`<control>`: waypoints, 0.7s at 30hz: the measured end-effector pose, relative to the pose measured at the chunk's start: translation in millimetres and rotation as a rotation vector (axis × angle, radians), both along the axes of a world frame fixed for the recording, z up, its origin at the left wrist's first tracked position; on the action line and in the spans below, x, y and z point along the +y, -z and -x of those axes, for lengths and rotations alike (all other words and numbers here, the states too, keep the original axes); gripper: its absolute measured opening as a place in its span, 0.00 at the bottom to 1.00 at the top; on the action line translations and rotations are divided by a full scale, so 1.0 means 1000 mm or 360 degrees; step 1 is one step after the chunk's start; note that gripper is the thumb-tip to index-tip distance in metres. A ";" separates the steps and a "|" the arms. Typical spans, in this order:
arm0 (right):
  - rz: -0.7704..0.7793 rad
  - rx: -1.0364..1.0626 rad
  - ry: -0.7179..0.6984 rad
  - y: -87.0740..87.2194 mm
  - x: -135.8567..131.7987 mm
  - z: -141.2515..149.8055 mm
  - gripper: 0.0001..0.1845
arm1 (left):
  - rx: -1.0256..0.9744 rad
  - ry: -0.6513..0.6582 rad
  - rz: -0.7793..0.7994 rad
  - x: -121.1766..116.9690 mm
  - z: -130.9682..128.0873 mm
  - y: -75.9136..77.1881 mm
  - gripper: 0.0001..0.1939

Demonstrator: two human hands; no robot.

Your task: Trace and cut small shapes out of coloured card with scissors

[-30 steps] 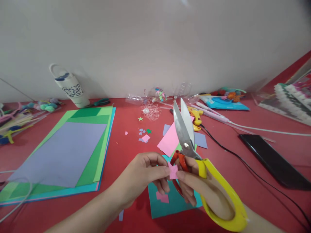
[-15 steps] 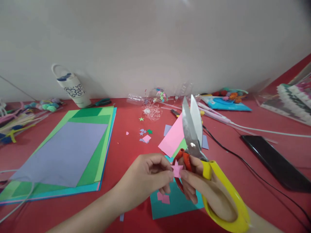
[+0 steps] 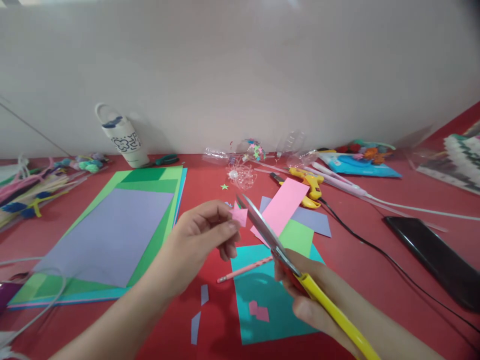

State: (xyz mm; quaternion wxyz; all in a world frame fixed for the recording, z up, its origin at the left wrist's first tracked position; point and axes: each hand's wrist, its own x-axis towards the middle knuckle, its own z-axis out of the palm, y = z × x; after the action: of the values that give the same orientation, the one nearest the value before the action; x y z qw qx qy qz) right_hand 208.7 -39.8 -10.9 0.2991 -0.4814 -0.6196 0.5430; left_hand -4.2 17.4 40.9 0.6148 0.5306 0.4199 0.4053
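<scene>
My left hand (image 3: 212, 230) pinches a small pink paper star (image 3: 240, 215) between thumb and fingertips, above the red table. Wrapped round the handles of a large pair of scissors (image 3: 264, 225) with yellow and red grips is my right hand (image 3: 300, 285). The blades point up and left, their tips close to the star. Below my hands lies a teal paper sheet (image 3: 277, 320) bearing two pink scraps (image 3: 258, 311) and a pink pencil (image 3: 245, 270). A light green star (image 3: 224, 187) lies beyond my left hand.
Stacked coloured paper (image 3: 105, 235) lies left, near a white tumbler (image 3: 127, 142). Pink strips (image 3: 283, 207), a yellow glue gun (image 3: 309, 182) and a corded black phone-like slab (image 3: 431, 260) are at right. Clear plastic pieces (image 3: 242, 175) sit by the wall.
My left hand has moved up and left with the star. The scissors have tilted left and turned edge-on, bringing their tips near the star. My right fingers have left the star.
</scene>
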 end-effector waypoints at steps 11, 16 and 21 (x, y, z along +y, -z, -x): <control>-0.0092 -0.0098 -0.0115 0.003 0.001 -0.001 0.30 | 0.0257 -0.0037 0.0008 0.002 0.008 -0.007 0.06; -0.0084 -0.0183 -0.0029 -0.010 -0.002 0.002 0.31 | 0.0360 -0.0018 0.0006 0.002 0.011 -0.007 0.07; -0.0076 -0.0205 -0.0041 -0.013 -0.002 0.004 0.30 | 0.0374 -0.0015 0.0007 0.003 0.011 -0.008 0.07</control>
State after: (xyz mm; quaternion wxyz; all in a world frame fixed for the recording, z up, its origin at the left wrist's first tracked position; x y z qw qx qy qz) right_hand 204.7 -42.0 1.8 0.2631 -0.5001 -0.6564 0.4998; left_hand -15.6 20.4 48.6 0.5607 0.5711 0.4923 0.3422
